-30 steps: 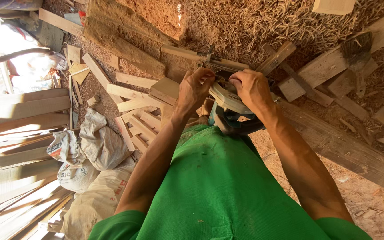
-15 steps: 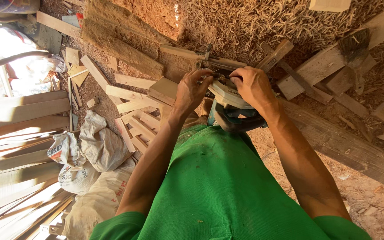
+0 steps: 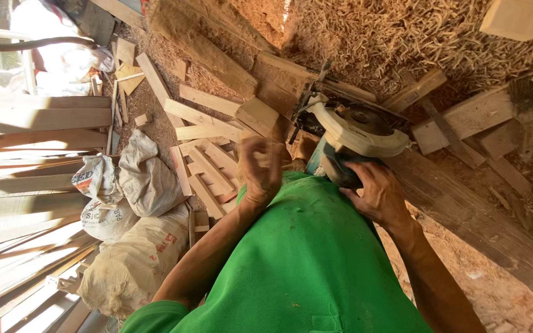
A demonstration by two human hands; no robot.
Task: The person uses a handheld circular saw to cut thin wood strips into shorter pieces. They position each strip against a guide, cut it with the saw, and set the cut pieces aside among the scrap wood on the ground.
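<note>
Raised now, circular saw (image 3: 356,132) hangs over sawdust floor (image 3: 464,283) and planks (image 3: 202,132).

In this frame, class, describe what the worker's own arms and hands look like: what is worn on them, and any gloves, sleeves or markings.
Both arms are bare from the short sleeves of a bright green shirt downward. The left hand and right hand wear no gloves. No watch, ring, band or marking shows on either wrist or forearm. The left hand is blurred, so fine detail there cannot be told.
</note>
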